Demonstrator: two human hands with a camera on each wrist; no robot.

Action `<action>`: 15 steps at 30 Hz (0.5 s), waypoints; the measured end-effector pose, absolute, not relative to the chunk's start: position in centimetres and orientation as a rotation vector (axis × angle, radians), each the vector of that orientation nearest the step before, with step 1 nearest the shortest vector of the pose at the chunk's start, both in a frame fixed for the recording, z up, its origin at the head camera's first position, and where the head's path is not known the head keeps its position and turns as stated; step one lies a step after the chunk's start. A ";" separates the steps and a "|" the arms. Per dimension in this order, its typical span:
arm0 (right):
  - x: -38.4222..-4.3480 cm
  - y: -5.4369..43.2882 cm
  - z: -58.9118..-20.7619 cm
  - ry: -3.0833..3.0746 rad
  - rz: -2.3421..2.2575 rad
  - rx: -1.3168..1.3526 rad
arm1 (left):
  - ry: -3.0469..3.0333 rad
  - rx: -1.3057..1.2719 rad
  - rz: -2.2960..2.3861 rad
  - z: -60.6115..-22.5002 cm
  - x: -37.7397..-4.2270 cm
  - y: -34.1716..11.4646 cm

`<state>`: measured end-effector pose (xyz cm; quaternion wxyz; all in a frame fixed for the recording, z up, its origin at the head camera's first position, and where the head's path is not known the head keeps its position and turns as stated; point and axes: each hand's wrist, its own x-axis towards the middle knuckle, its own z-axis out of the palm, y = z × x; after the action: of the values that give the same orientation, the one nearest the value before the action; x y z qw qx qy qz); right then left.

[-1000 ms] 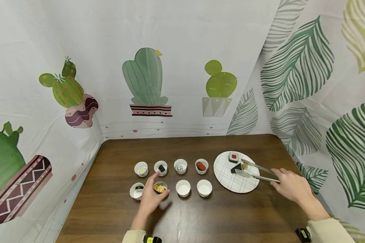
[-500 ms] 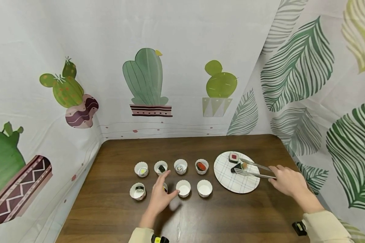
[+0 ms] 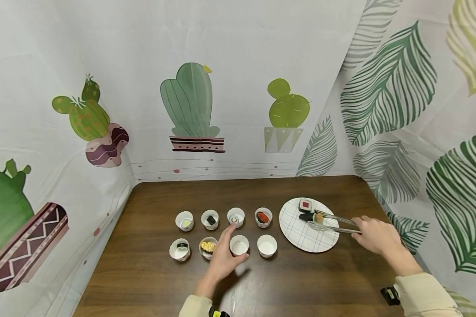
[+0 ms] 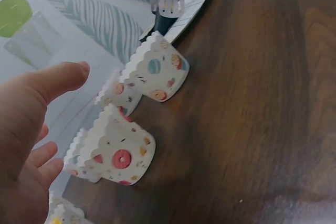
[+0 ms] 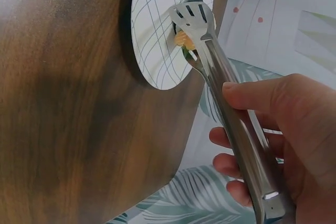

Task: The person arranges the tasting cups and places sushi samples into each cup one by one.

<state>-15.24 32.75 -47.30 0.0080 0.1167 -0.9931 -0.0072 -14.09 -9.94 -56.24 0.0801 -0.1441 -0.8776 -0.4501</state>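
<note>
My right hand [image 3: 377, 237] grips metal tongs [image 5: 236, 124] over the round plate [image 3: 297, 237] with a checked line pattern. Between the slotted tips lies a dark sushi piece [image 3: 307, 217] with an orange filling [image 5: 184, 40] at one end. A red-centred sushi roll [image 3: 305, 205] sits behind it on the plate. My left hand [image 3: 222, 259] is held with thumb and fingers spread beside a bare white paper cup [image 3: 239, 245] in the front row. In the left wrist view the thumb [image 4: 68, 80] stands apart from that cup [image 4: 123, 150], and nothing is in the hand.
Another bare cup [image 3: 267, 245] stands right of it. Cups around hold sushi: yellow-topped [image 3: 208, 246], black-banded [image 3: 180, 249], red-topped [image 3: 263, 217] and several more in the back row. The brown table [image 3: 293, 281] meets printed cloth [image 3: 238, 88] at the back.
My left hand has moved right, from the yellow-topped sushi's cup to the bare cup beside it. The dark sushi piece has turned between the tongs' tips, which have drawn closer together.
</note>
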 end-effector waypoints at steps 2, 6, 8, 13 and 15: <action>-15.2 32.7 -47.4 -3.105 -0.016 0.365 | -2.630 -0.426 -1.342 -56.5 -14.2 -9.7; -15.2 32.6 -47.7 -3.096 -0.007 0.363 | -2.633 -0.415 -1.308 -57.4 -14.3 -9.4; -15.2 32.6 -47.7 -3.096 -0.003 0.359 | -2.627 -0.417 -1.292 -57.8 -14.4 -9.2; -15.1 32.6 -47.8 -3.084 0.019 0.345 | -2.599 -0.428 -1.270 -58.4 -14.6 -9.0; -15.1 32.6 -47.9 -3.069 0.025 0.343 | -2.591 -0.422 -1.266 -58.5 -14.6 -9.0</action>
<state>-15.07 32.60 -47.92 0.0269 0.1109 -0.9934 0.0081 -14.56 -8.97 -58.53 0.1133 -0.1439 -0.8833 -0.4315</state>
